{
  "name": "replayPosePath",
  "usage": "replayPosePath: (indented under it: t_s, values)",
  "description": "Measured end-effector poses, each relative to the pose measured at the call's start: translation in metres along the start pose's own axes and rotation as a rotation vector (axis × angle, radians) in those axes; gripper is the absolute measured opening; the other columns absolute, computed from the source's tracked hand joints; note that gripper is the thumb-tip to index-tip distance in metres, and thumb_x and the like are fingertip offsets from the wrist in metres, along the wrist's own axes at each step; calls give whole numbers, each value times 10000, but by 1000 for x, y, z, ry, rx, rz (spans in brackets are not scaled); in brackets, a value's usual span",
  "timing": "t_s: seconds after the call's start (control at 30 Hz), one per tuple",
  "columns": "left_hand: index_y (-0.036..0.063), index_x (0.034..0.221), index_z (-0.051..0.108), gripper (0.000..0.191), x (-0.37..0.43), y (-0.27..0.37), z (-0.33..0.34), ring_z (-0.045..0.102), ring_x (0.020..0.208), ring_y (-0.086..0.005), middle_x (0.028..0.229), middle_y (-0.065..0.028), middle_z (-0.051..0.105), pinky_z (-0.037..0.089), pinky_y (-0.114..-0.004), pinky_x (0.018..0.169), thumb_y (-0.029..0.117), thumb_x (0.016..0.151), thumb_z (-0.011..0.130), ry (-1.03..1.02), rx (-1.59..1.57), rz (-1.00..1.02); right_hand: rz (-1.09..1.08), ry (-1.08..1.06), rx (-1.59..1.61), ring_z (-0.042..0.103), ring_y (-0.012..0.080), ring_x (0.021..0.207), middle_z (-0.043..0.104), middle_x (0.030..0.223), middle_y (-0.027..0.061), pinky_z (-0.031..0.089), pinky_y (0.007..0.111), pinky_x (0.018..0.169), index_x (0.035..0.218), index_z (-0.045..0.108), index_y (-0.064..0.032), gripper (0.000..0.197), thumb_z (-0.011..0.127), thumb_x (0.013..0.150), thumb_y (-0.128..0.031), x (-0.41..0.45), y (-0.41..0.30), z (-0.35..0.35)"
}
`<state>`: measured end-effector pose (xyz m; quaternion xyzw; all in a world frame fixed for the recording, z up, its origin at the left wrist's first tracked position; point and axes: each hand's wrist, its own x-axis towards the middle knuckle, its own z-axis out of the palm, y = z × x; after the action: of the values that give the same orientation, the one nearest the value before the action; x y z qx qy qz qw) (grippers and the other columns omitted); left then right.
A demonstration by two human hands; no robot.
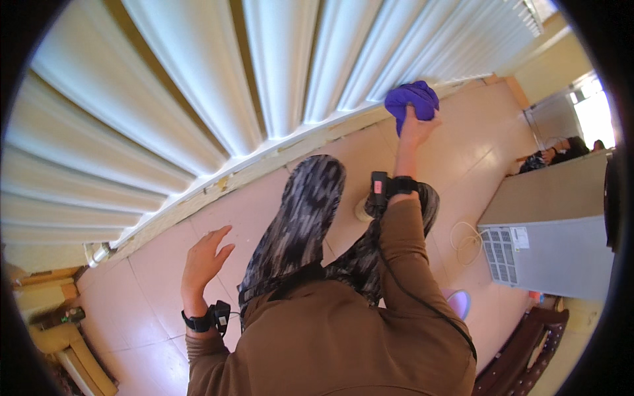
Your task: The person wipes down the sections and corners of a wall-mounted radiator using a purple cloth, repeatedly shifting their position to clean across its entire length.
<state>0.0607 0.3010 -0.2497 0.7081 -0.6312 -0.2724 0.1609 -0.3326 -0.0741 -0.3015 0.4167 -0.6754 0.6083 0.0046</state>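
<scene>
A bunched purple cloth (413, 101) is in the grip of my right hand (418, 127), at the lower edge of a long white column radiator (277, 69). The cloth meets the bottom of the radiator columns or lies right in front of them; which of the two I cannot tell. My left hand (204, 260) hangs over the tiled floor to the left of my bent knees, fingers spread and holding nothing. Its nearest neighbours are the radiator's foot and my patterned trouser leg (302, 213). Each wrist wears a black strap with a small device.
A radiator pipe fitting (100, 254) sticks out at the lower left. To the right stands a grey appliance with a vent grille (501, 255) and a looped pale cord (460, 247). A bin-like round container (458, 303) and dark brown furniture (525, 351) are behind my right side.
</scene>
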Motion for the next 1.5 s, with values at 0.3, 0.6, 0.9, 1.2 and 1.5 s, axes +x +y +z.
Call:
replayPosePath:
  t_s: [0.3, 0.6, 0.9, 1.2, 1.5]
  values:
    - [104, 1257, 592, 401, 16, 28, -13, 616, 1086, -285, 1192, -109, 644, 486, -361, 905, 238, 882, 642, -56, -27, -27, -180, -823, -293, 628, 348, 1028, 627, 1172, 198, 509, 420, 884, 1234, 614, -130, 575, 770, 683, -175, -35, 18, -30]
    - [45, 1132, 649, 303, 25, 95, -97, 586, 1131, -334, 1222, -140, 622, 473, -382, 944, 24, 830, 658, 485, 31, 318, 511, -417, 1005, 629, 215, 990, 626, 1172, 129, 502, 328, 863, 1278, 551, 30, 480, 631, 911, -270, 15, -29, -28]
    - [118, 1207, 637, 397, 47, 190, -186, 437, 1335, -326, 1384, -128, 527, 313, -472, 1117, 3, 827, 623, 1155, 591, 725, 280, -383, 854, 545, 229, 1158, 581, 1265, 150, 405, 335, 1007, 1321, 481, 72, 643, 369, 1018, -484, 14, -154, -43]
    - [117, 1135, 658, 306, 97, 268, -315, 585, 1116, -237, 1225, -57, 629, 437, -369, 949, 232, 854, 695, 1595, 892, 873, -531, -177, 907, 419, 348, 1288, 458, 1367, 202, 303, 385, 1091, 1307, 496, -25, 425, 540, 915, -184, 53, -315, -44]
    - [109, 983, 685, 288, 134, 266, -315, 610, 782, -231, 832, -30, 660, 457, -354, 701, 373, 940, 577, 1560, 879, 662, -812, -5, 495, 368, 464, 1253, 364, 1402, 246, 291, 521, 1077, 1407, 454, -142, 860, 808, 624, -130, 31, -353, -47]
